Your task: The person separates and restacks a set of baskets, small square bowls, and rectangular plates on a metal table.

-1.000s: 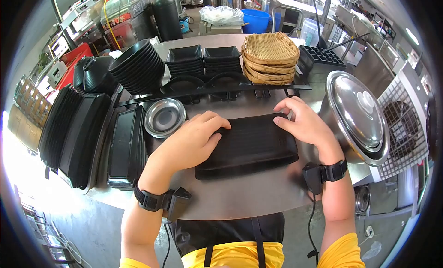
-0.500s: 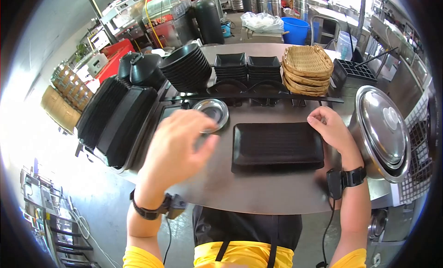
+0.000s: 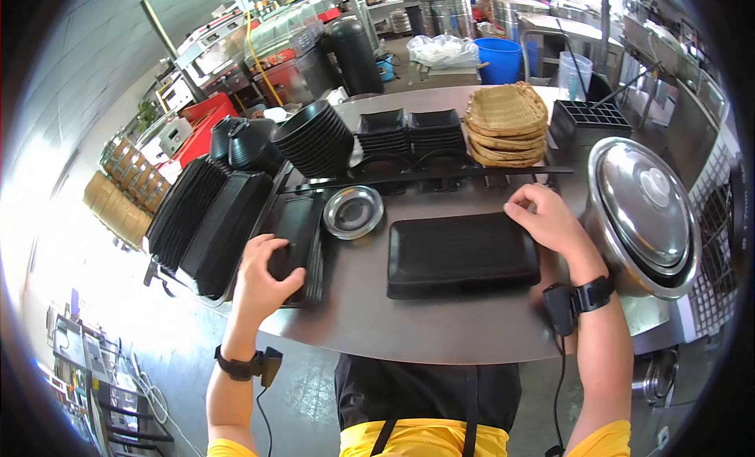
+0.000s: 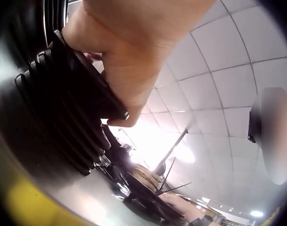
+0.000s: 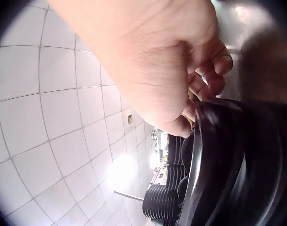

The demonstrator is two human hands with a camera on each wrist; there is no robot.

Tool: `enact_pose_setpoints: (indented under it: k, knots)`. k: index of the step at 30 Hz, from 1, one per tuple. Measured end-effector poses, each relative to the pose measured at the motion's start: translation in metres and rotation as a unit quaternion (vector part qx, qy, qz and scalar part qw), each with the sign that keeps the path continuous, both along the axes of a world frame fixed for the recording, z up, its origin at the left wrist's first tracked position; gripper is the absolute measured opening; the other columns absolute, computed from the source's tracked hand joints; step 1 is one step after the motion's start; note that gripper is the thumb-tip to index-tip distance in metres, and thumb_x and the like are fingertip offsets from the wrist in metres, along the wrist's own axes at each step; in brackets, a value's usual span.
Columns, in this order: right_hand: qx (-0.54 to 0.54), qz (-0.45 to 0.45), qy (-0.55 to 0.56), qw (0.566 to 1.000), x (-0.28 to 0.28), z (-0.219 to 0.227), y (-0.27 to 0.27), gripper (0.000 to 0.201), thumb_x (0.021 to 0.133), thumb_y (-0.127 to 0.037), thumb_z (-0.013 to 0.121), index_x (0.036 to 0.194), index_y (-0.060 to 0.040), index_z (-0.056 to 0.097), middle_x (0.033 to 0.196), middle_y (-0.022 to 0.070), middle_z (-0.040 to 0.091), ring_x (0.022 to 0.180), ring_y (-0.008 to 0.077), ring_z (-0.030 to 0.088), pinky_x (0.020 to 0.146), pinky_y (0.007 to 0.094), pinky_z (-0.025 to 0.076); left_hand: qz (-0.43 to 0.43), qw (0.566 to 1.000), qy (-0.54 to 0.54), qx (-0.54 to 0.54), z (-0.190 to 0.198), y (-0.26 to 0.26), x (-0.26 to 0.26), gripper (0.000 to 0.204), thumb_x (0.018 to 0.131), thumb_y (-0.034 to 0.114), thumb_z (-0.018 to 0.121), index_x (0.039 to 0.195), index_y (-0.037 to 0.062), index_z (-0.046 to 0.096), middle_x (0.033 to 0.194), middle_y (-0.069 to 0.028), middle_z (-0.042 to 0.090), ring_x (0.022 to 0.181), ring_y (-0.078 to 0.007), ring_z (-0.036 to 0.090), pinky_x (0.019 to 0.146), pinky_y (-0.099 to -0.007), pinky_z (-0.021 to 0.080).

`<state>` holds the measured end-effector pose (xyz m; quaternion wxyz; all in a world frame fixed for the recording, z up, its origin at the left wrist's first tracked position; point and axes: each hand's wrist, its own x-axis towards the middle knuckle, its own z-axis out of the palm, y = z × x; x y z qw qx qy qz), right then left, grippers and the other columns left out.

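My left hand (image 3: 263, 276) spans a black rectangular plate on top of a stack of black plates (image 3: 313, 268) at the left. In the left wrist view the thumb is at one long edge of this top plate (image 4: 87, 87), the fingers over the other; it tilts up from the rims below. Another black rectangular plate (image 3: 462, 256) with a ribbed surface lies in front of me on the steel table (image 3: 393, 331). My right hand (image 3: 550, 221) pinches its far right corner, thumb tip at the rim (image 5: 198, 155) in the right wrist view.
A round steel dish (image 3: 353, 212) sits between the two plates. Behind a black bar (image 3: 440, 177) stand black bowls (image 3: 313, 140), small square dishes (image 3: 383, 130) and woven baskets (image 3: 507, 123). A lidded steel pot (image 3: 645, 213) is at the right, more long black trays (image 3: 224, 237) at far left.
My left hand has left the middle plate and moved left and down onto the left stack. My right hand has stayed at the middle plate's far right corner. The head view has shifted.
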<state>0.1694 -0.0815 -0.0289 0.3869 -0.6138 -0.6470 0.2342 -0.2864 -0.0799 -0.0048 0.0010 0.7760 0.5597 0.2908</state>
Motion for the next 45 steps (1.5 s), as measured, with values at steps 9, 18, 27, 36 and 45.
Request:
enact_pose_setpoints:
  k: [9, 18, 27, 36, 45]
  knots:
    - [0.122, -0.013, 0.074, 0.990, -0.007, 0.013, -0.007, 0.042, 0.089, -0.024, 0.073, 0.125, -0.0058, 0.060, 0.108, 0.0081, 0.054, 0.080, 0.0120, 0.055, 0.071, 0.0245, 0.048, -0.199, 0.907, -0.352, -0.115, 0.062, -0.026, 0.049, 0.075, 0.076, 0.041, 0.074, 0.129, -0.0085, 0.055, 0.136, -0.0199, 0.053, 0.121, -0.0287, 0.060, 0.098, -0.0388, 0.052]
    - [0.126, 0.154, 0.295, 0.934, -0.008, 0.019, -0.011, 0.038, 0.099, -0.018, 0.066, 0.131, 0.0011, 0.056, 0.108, 0.0003, 0.065, 0.100, 0.0034, 0.056, 0.084, 0.0222, 0.048, -0.406, 0.531, -0.472, -0.575, 0.039, 0.061, 0.153, 0.062, 0.089, 0.031, 0.062, 0.132, -0.0110, 0.049, 0.129, -0.0273, 0.057, 0.119, -0.0373, 0.060, 0.098, -0.0507, 0.052]
    - [-0.018, 0.042, 0.253, 0.967, -0.011, 0.023, -0.013, 0.044, 0.094, -0.007, 0.064, 0.135, -0.0086, 0.047, 0.078, 0.0010, 0.061, 0.065, 0.0052, 0.054, 0.057, 0.0217, 0.041, -0.295, 0.859, -0.317, -0.271, 0.020, 0.071, 0.141, 0.021, 0.090, 0.000, 0.067, 0.111, 0.0003, 0.065, 0.105, -0.0064, 0.068, 0.104, -0.0127, 0.063, 0.090, -0.0262, 0.049]
    - [-0.033, -0.039, 0.068, 0.996, -0.008, 0.032, -0.020, 0.022, 0.085, -0.002, 0.060, 0.106, 0.0003, 0.062, 0.061, -0.0014, 0.053, 0.055, 0.0040, 0.046, 0.052, 0.0256, 0.035, -0.233, 0.949, -0.112, -0.182, 0.014, 0.057, 0.158, 0.014, 0.089, 0.002, 0.068, 0.103, 0.0007, 0.067, 0.095, -0.0086, 0.069, 0.096, -0.0170, 0.064, 0.088, -0.0294, 0.048]
    - [-0.032, -0.032, -0.070, 0.997, -0.003, 0.015, -0.011, 0.017, 0.085, -0.011, 0.070, 0.097, 0.0009, 0.066, 0.081, 0.0071, 0.061, 0.075, 0.0166, 0.058, 0.069, 0.0316, 0.048, -0.304, 0.937, -0.034, -0.167, 0.005, 0.060, 0.155, 0.021, 0.092, 0.008, 0.062, 0.113, 0.0021, 0.061, 0.109, -0.0140, 0.058, 0.106, -0.0309, 0.058, 0.097, -0.0368, 0.045]
